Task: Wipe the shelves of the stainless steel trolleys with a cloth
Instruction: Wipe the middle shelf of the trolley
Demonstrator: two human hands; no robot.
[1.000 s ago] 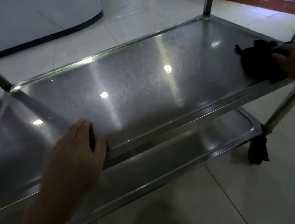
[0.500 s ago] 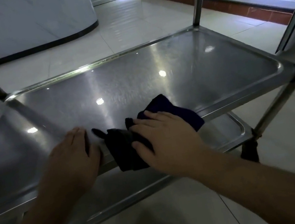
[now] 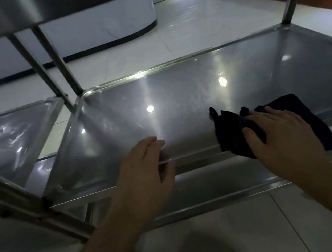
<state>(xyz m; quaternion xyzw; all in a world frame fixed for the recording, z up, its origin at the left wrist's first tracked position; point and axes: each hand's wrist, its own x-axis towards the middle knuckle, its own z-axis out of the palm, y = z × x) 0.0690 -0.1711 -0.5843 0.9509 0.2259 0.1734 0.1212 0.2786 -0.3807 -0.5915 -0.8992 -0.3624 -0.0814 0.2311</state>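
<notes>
Right hand (image 3: 282,136) lies flat, fingers straight, pressing the cloth (image 3: 237,133) on the shelf (image 3: 179,105) edge. Left hand (image 3: 144,172) grips that edge, fingertips curled out of sight.

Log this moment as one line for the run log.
step: wiping middle shelf | right hand: presses dark cloth at near edge | left hand: grips near rim | lower shelf: untouched

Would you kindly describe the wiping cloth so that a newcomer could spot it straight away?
Find the stainless steel trolley's middle shelf. At its near rim, right of centre, lies the dark, crumpled cloth, draped partly over the edge under the right hand. It is the only soft, matt thing on the shiny metal; the left hand holds the bare rim.
</notes>
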